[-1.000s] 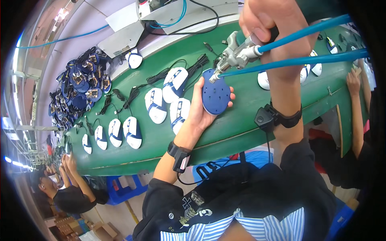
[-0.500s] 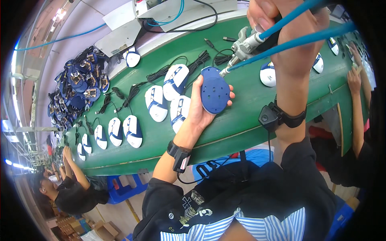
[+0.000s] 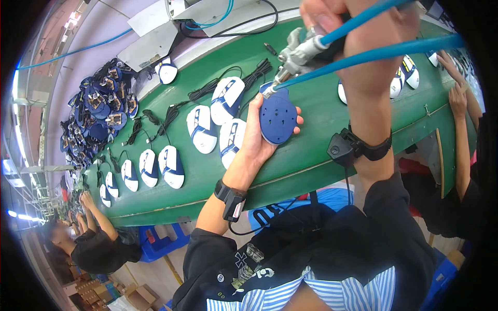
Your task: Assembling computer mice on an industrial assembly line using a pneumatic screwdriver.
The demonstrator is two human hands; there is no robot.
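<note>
My left hand (image 3: 253, 142) is wrapped round a computer mouse (image 3: 279, 122) turned over, its dark blue base facing up. Holes dot that base. In my right hand (image 3: 371, 57) is a silvery metal tool (image 3: 301, 52) with blue hoses, gripped from above. The tool's narrow tip is at the upper left edge of the base; whether it touches cannot be told. Just left of my left hand lie several white and blue mice, among them one mouse (image 3: 202, 129) right side up. My right hand and the hoses hide part of the belt behind.
Under the mice runs a green belt (image 3: 306, 150). More mice (image 3: 148, 168) lie in a row at left, with coiled black cables (image 3: 166, 122) behind. A pile of blue mouse parts (image 3: 101, 103) rises at far left. Other people work at both ends; a co-worker's hand (image 3: 457, 101) shows at right.
My right hand has moved left with the tool, taking its tip from the upper right of the mouse base to its upper left edge. My left hand holds nearly still.
</note>
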